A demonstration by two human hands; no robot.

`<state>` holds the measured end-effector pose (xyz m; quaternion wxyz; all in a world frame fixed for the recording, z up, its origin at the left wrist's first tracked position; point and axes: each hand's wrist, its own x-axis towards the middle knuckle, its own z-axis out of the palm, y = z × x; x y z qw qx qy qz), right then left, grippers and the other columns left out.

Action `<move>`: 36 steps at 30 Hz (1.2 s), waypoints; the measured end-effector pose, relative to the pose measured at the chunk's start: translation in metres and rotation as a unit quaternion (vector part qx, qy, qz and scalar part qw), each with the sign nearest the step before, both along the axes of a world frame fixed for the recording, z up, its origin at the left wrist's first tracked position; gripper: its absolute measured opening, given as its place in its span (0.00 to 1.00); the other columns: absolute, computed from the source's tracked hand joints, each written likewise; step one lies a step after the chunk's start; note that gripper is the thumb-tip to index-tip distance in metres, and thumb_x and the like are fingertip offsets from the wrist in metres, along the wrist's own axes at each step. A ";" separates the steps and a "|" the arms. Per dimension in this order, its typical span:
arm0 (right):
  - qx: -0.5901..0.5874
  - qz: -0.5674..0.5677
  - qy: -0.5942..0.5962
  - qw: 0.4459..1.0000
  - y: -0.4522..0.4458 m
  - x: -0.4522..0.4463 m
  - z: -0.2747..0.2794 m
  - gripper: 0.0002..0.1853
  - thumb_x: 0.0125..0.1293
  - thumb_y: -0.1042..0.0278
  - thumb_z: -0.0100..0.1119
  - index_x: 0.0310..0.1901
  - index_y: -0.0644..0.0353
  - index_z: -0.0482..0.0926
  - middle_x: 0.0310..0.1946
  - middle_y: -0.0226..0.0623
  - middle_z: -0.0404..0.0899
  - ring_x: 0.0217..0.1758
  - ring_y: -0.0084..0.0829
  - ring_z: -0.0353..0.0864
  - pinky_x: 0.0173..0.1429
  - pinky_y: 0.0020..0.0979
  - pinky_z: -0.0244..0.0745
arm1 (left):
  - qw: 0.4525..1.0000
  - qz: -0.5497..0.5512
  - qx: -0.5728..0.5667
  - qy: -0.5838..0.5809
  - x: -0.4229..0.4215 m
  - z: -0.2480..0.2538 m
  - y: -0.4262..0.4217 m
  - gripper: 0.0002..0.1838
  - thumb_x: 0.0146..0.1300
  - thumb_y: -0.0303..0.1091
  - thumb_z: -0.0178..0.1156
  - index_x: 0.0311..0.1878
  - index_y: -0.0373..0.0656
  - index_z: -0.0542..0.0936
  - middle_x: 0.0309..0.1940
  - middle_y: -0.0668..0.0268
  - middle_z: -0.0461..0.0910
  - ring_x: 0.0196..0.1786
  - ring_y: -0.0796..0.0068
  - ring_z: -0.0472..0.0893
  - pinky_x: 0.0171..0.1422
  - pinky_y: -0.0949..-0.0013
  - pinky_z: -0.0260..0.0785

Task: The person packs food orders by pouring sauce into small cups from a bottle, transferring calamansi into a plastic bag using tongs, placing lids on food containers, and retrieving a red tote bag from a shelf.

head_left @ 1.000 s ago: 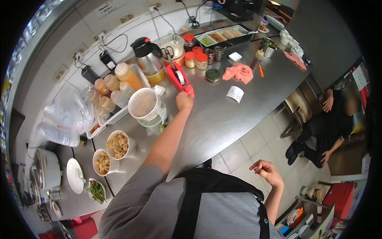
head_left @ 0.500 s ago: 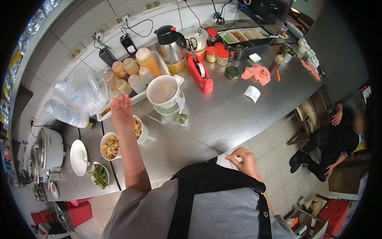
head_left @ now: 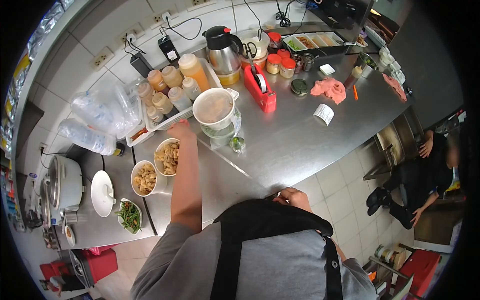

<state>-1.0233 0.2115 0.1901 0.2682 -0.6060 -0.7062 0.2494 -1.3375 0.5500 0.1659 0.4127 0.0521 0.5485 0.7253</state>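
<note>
My left hand (head_left: 182,130) reaches over the steel counter, between the white basket of sauce bottles (head_left: 172,120) and the lidded white tub (head_left: 214,106). Its fingers are partly hidden and blurred, so their grip cannot be told. Just below it are two white bowls of fried food (head_left: 167,157) (head_left: 145,178), one partly behind my forearm. My right hand (head_left: 294,198) is at the counter's front edge, by my black apron, its fingers closed together; what they hold is too hidden to name.
A red tape dispenser (head_left: 260,91), steel jug (head_left: 223,57), red-lidded jars (head_left: 280,65), pink cloth (head_left: 328,90) and curled paper slip (head_left: 324,114) stand toward the back. At left are a white lid (head_left: 102,194), green vegetables (head_left: 129,217) and a cooker (head_left: 65,182). A person sits at right (head_left: 420,180).
My left hand let go of the red tape dispenser and moved left, then slightly right to beside the basket. My right hand came in to the counter edge and its fingers closed.
</note>
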 end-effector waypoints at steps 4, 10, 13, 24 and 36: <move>-0.012 -0.011 0.005 1.000 0.002 0.003 -0.006 0.12 0.58 0.64 0.67 0.27 0.63 0.77 0.26 0.42 0.78 0.32 0.44 0.81 0.35 0.40 0.76 | 0.996 0.045 0.031 -0.070 -0.001 -0.023 0.021 0.05 0.70 0.27 0.41 0.47 0.44 0.60 0.37 0.59 0.73 0.35 0.68 0.73 0.39 0.65 0.68; -0.014 0.007 -0.004 1.000 0.007 0.010 -0.014 0.12 0.58 0.64 0.67 0.27 0.63 0.77 0.27 0.42 0.79 0.32 0.45 0.81 0.36 0.41 0.77 | 0.998 0.030 -0.055 -0.017 -0.001 -0.065 0.045 0.10 0.72 0.34 0.43 0.52 0.41 0.66 0.41 0.58 0.75 0.37 0.66 0.75 0.44 0.61 0.71; -0.016 0.018 0.007 1.000 0.008 0.015 -0.021 0.12 0.58 0.64 0.67 0.28 0.62 0.77 0.27 0.42 0.79 0.33 0.45 0.81 0.37 0.42 0.77 | 0.992 0.051 -0.070 -0.096 -0.007 -0.073 0.046 0.13 0.71 0.35 0.46 0.53 0.40 0.71 0.46 0.57 0.77 0.45 0.65 0.78 0.47 0.62 0.74; -0.022 -0.011 0.004 1.000 0.010 0.040 -0.014 0.11 0.56 0.66 0.69 0.27 0.61 0.77 0.27 0.40 0.79 0.33 0.44 0.82 0.37 0.41 0.77 | 0.874 -0.368 -0.073 -0.308 0.012 -0.043 0.028 0.17 0.71 0.36 0.50 0.56 0.39 0.78 0.53 0.57 0.80 0.55 0.64 0.81 0.53 0.62 0.76; 0.014 -0.020 -0.070 0.997 0.055 0.085 -0.020 0.15 0.56 0.55 0.71 0.26 0.57 0.78 0.25 0.34 0.80 0.31 0.40 0.82 0.35 0.38 0.76 | 0.908 -0.180 0.070 0.371 0.065 -0.039 -0.056 0.17 0.75 0.33 0.47 0.59 0.33 0.75 0.53 0.57 0.80 0.53 0.64 0.79 0.60 0.68 0.68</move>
